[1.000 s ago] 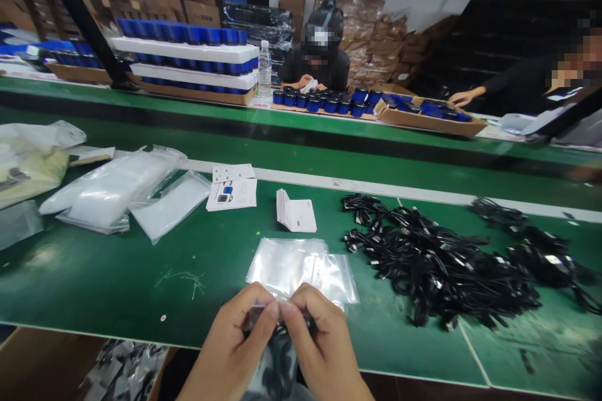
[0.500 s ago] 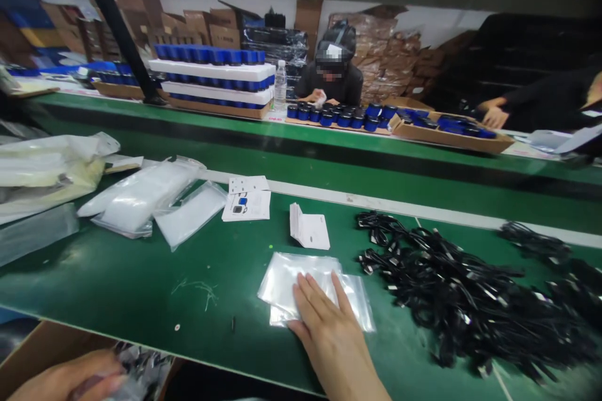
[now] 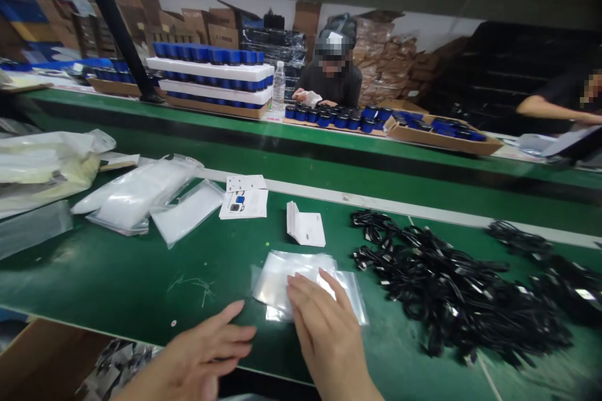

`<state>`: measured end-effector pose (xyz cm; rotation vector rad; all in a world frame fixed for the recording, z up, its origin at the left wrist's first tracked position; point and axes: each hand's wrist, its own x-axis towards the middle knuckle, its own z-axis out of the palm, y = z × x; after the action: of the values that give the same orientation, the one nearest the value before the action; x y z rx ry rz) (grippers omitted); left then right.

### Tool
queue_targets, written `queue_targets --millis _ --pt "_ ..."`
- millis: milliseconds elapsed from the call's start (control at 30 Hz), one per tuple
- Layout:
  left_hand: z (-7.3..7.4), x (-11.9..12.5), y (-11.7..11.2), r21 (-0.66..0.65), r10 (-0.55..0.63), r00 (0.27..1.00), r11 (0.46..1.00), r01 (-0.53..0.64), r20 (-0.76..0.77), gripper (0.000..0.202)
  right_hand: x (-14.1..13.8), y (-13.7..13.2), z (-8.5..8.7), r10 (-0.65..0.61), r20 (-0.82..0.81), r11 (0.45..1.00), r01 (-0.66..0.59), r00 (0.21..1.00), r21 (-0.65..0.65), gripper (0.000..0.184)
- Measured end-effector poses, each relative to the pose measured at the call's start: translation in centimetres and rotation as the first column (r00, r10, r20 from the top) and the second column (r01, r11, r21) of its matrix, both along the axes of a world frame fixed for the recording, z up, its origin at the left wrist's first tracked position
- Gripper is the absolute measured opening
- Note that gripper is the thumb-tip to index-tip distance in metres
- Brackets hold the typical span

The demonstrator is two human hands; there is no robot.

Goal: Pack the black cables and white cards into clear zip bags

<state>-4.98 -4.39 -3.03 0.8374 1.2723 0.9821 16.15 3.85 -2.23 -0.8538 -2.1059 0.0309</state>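
Several clear plastic bags [image 3: 277,279] lie in a loose stack on the green table, with a bit of white showing under them. My right hand [image 3: 327,326] rests on the stack, fingers stretched forward over the bags. Left of it, my left hand [image 3: 207,348] hovers at the table's front edge with fingers spread and nothing in them. Below the left hand stands a cardboard box [image 3: 51,351] holding small packed bags [image 3: 115,363]. Just behind the clear bags is a folded white leaflet stack [image 3: 308,229].
Black cables [image 3: 451,288] are heaped on the right. Printed cards [image 3: 244,203] and filled white plastic bags [image 3: 136,194] lie at the left. Beyond the table, a co-worker [image 3: 332,75] sits behind blue-and-black devices [image 3: 324,118]; another person's arm [image 3: 550,109] reaches in at right.
My left hand has come up from the box to the table edge, letting go of the small bag it held. My right hand stays on the clear bags, its fingers slightly more bent.
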Motion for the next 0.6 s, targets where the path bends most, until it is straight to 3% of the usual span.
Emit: queue_targets --millis 67,133,200,267,300,367,433,467,533,600 --pt "0.8 3.6 1.7 -0.021 0.055 0.987 0.998 -0.052 0.148 0.079 -0.5 -0.8 0.3 0.072 -0.03 0.996 -0.07 0.997 0.051 0.024" --pt "1.9 5.8 3.1 -0.09 0.12 0.983 0.99 -0.108 0.137 0.063 -0.5 -1.7 0.3 0.094 -0.068 0.995 -0.091 0.993 0.051 0.022" --pt "3.0 6.4 4.1 -0.139 0.179 0.982 0.976 -0.169 0.066 0.055 0.2 -2.2 0.1 0.017 -0.154 0.998 -0.027 0.988 -0.062 0.021" --pt "3.6 6.1 4.5 -0.15 0.213 0.977 0.966 -0.21 0.008 0.054 1.3 -2.3 0.1 -0.119 -0.289 0.95 0.024 0.95 -0.311 0.034" --pt "3.7 5.9 4.5 -0.145 0.219 0.976 0.965 -0.218 -0.013 0.055 1.7 -2.2 0.2 -0.171 -0.358 0.886 -0.016 0.918 -0.464 0.037" --pt "3.6 5.5 4.3 -0.128 0.212 0.976 0.968 -0.217 -0.051 0.055 2.3 -1.8 0.6 -0.231 -0.48 0.686 -0.208 0.846 -0.697 0.037" --pt "3.2 5.3 4.0 -0.106 0.177 0.979 0.977 -0.187 -0.099 0.053 2.2 -1.4 1.0 -0.269 -0.547 0.465 -0.391 0.793 -0.795 0.034" --pt "3.0 5.1 3.9 -0.088 0.162 0.977 0.981 -0.175 -0.137 0.052 1.9 -1.2 1.2 -0.283 -0.551 0.381 -0.436 0.785 -0.816 0.033" --pt "2.6 4.6 3.6 0.011 0.188 0.945 0.981 -0.192 -0.266 0.05 1.3 -0.9 1.4 -0.313 -0.52 0.289 -0.442 0.794 -0.849 0.031" --pt "2.3 4.0 3.2 0.239 0.35 0.808 0.934 -0.265 -0.473 0.05 0.7 -0.8 1.2 -0.334 -0.491 0.267 -0.419 0.805 -0.868 0.032"
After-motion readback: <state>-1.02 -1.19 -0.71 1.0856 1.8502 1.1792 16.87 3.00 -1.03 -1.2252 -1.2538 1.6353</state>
